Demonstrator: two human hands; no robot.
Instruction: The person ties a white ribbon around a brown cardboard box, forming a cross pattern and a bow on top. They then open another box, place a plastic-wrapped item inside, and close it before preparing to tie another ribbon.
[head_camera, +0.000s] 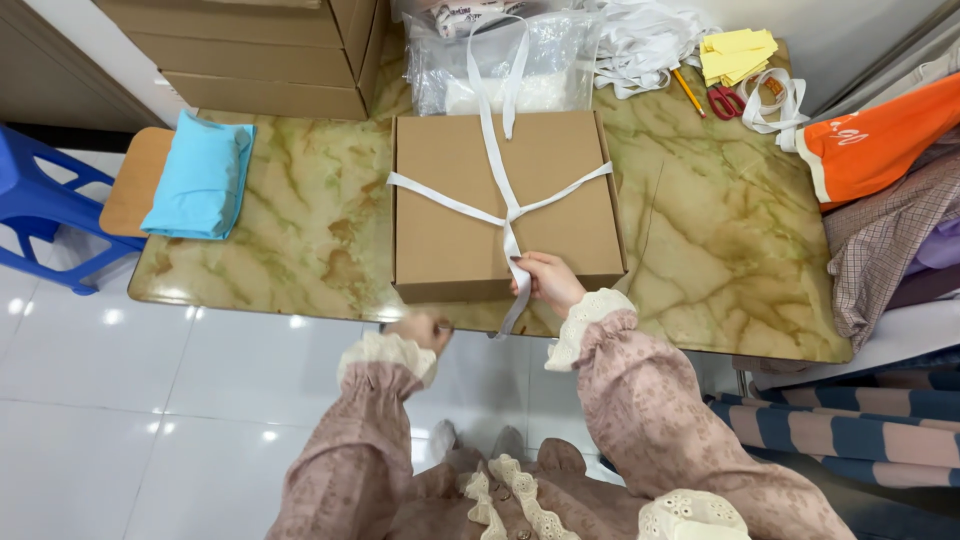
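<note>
Box lying flat at mid-surface, near edge close to the front rim, crossed by white ribbon — strands meeting at a knot right of centre, one running up over the far edge, two out to the sides, one down over the near edge. Right hand resting on the near edge of the box, fingers curled shut on the ribbon tail hanging past the front rim. Left hand hovering just below the front rim, apart from the box — blurred, so cannot tell how far open or whether holding anything.

Lying elsewhere: blue packet at the left end, partly over a wooden seat; clear bag just behind the box; cartons at far left; loose white tape, yellow notes, pencil and red scissors at far right; orange cloth beyond the right edge.
</note>
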